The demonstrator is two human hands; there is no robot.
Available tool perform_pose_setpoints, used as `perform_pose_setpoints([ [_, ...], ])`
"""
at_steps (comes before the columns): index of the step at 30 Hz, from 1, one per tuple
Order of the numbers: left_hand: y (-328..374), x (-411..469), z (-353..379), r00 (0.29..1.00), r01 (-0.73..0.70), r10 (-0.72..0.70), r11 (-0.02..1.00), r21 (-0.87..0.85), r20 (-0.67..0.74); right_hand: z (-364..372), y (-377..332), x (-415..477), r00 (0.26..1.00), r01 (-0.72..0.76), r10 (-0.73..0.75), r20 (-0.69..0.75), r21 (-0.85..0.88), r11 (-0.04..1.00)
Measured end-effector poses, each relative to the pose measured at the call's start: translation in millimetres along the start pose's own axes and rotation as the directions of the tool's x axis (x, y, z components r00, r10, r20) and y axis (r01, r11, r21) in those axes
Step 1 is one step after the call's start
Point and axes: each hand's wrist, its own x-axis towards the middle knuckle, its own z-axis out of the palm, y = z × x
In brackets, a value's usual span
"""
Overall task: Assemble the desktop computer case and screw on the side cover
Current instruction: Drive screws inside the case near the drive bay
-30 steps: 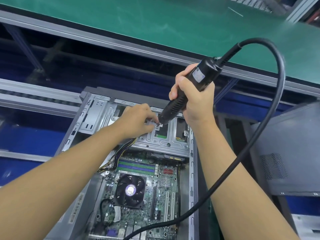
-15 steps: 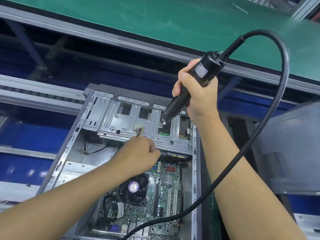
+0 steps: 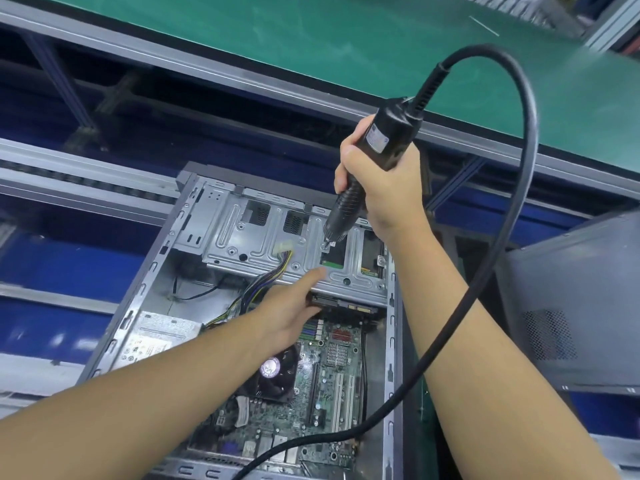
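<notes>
Head camera looks down past a green bench top (image 3: 346,46) and its grey rails onto the open computer case (image 3: 138,306), which lies on its side in the middle of the view with its inside facing up. A grey vented panel (image 3: 571,306) sits off to the right, apart from the case. Inside, the motherboard (image 3: 332,393) fills the near half, the silver drive cage (image 3: 242,237) spans the far end, and the power supply (image 3: 156,337) lies along the left wall. A black cord (image 3: 519,202) loops high and down across the right forearm. The right hand (image 3: 384,192) is wrapped firmly round the black electric screwdriver (image 3: 384,140), held steeply tilted with its bit tip down on the top of the drive cage, beside a cut-out showing green board. The left hand (image 3: 287,317) holds nothing; its forefinger (image 3: 311,275) is stretched out and touches the cage's near edge, while the other fingers are hidden beneath it. The black CPU fan (image 3: 273,372) sits just under the left wrist. A coloured wire bundle (image 3: 263,282) rises to a white connector (image 3: 282,252) resting on the cage.
</notes>
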Motion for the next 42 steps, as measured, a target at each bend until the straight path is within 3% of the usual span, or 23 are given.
perform_pose_setpoints([
  [5, -1.7, 4.0, 5.5, 0.988, 0.045, -0.007, 0.968, -0.246, 0.153, 1.2, -0.4, -0.8, 1.000, 0.015, -0.015, 0.007, -0.029, 0.999],
  [12, -3.1, 8.4, 6.8, 0.986, 0.025, 0.019, 0.966, -0.259, 0.166, -2.0, 0.2, -1.1, 1.000, 0.017, -0.017, -0.011, -0.013, 1.000],
  [26, -3.5, 9.1, 7.7, 0.990, 0.011, 0.020, 0.976, -0.218, 0.139, 2.0, 6.6, 0.9, 0.999, -0.024, 0.019, -0.033, -0.158, 0.987],
  [30, -3.3, 8.1, 7.5, 0.990, 0.019, 0.014, 0.973, -0.232, 0.138, 2.5, 5.9, -0.9, 0.999, -0.036, 0.035, -0.010, -0.126, 0.991],
  [39, -3.2, 8.6, 5.4, 0.992, -0.021, 0.039, 0.989, -0.148, 0.121, 0.0, -8.4, -1.1, 0.997, 0.070, -0.069, 0.016, -0.068, 0.995],
  [42, -0.4, 2.7, 2.4, 0.991, -0.026, 0.027, 1.000, -0.006, 0.132, -10.5, -21.1, 0.6, 0.992, 0.130, -0.129, 0.012, -0.045, 0.991],
])
